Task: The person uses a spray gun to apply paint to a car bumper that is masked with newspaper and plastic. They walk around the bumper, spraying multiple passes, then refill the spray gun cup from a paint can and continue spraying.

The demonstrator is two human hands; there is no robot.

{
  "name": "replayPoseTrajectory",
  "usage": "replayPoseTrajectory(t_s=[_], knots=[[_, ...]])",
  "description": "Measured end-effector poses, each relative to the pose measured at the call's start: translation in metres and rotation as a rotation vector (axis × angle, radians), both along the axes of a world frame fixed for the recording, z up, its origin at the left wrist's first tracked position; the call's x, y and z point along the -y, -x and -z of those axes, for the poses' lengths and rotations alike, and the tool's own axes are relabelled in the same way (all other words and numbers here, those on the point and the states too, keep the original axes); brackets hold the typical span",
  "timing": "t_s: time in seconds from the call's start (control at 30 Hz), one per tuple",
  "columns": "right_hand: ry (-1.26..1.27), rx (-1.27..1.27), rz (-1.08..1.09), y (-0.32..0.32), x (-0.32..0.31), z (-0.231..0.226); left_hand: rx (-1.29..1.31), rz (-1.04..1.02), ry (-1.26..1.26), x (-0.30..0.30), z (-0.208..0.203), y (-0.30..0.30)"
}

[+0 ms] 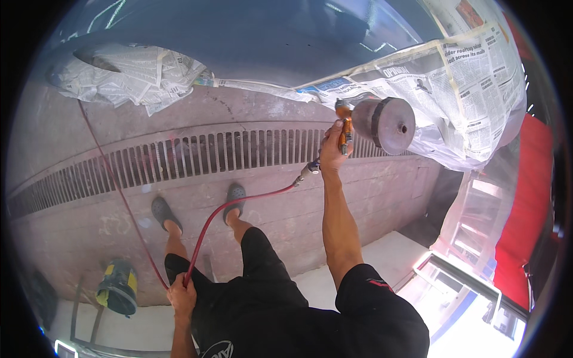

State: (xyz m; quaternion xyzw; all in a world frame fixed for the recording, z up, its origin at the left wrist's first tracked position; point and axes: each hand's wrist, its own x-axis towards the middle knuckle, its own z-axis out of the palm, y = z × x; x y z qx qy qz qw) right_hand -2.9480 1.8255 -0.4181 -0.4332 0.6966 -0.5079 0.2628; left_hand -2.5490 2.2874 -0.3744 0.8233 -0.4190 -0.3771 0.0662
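Observation:
My right hand [334, 147] is closed round the handle of a paint spray gun [344, 113], orange-bodied with a large grey metal cup [382, 124]. It is held out close to a car's blue-grey panel [250, 42]. From the gun's lower end a red air hose [239, 201] loops back to me. My left hand [181, 295] grips that hose beside my thigh, and the hose runs on from there up to the far left. Whether my finger presses the trigger is hard to see.
Newspaper masking [477, 89] with tape covers the car's right side, and more newspaper [140, 74] fills the wheel area. A floor drain grate [197, 154] crosses ahead of my feet. At left stands a dark bucket [119, 286]. Red sheeting [525, 209] hangs at right.

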Motion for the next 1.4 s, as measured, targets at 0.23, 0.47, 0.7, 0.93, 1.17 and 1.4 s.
replayPoseTrajectory(t_s=[0.23, 0.47, 0.7, 0.93, 1.17, 1.4], knots=[[-0.036, 0.153, 0.012, -0.075, -0.014, -0.016, 0.023, -0.126, -0.067, 0.004, -0.015, -0.036], [0.007, 0.139, -0.131, -0.238, -0.035, 0.004, 0.093, -0.224, -0.016, -0.027, -0.033, -0.141], [-0.037, 0.2, -0.178, -0.412, -0.034, 0.017, 0.152, -0.372, -0.052, -0.065, -0.051, -0.244], [-0.014, 0.194, -0.316, -0.557, -0.024, -0.016, 0.119, -0.513, -0.089, -0.081, -0.063, -0.309], [0.08, 0.088, -0.413, -0.695, -0.015, -0.045, 0.114, -0.609, -0.05, -0.087, -0.07, -0.359], [-0.111, 0.255, -0.548, -0.778, -0.004, -0.031, 0.101, -0.653, 0.002, -0.09, -0.08, -0.401]])
